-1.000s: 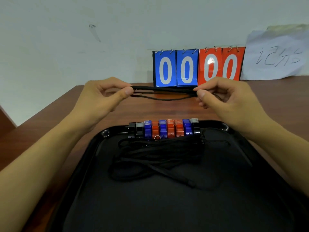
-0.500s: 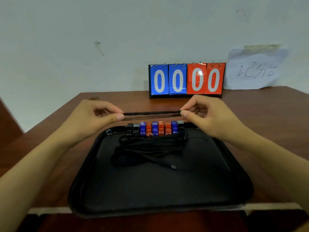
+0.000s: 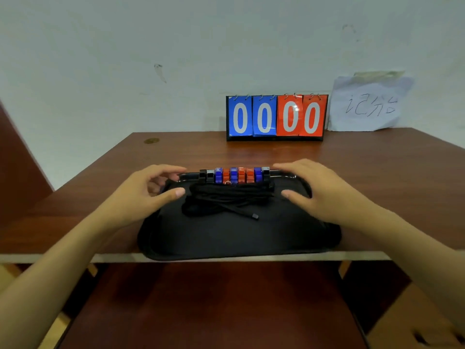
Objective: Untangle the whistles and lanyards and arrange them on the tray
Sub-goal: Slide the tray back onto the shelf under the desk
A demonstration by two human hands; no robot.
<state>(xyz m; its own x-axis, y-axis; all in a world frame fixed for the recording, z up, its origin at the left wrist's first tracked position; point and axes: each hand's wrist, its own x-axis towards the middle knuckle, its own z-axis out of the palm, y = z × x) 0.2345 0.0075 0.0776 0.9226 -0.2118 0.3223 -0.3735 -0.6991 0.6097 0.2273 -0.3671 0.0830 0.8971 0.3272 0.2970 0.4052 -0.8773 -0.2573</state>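
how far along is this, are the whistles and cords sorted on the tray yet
Mostly done, it seems. The whistles stand side by side in one row along the far rim of the tray. The black cords lie bundled in front of them, one end trailing out. In hand: nothing; the left hand and right hand hover open at either side of the bundle. Left: perhaps tidying that loose end.

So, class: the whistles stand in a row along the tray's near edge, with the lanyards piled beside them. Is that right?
Not quite. The head view shows the whistles in a row along the tray's far edge, not the near one. The lanyards are piled beside them, as stated.
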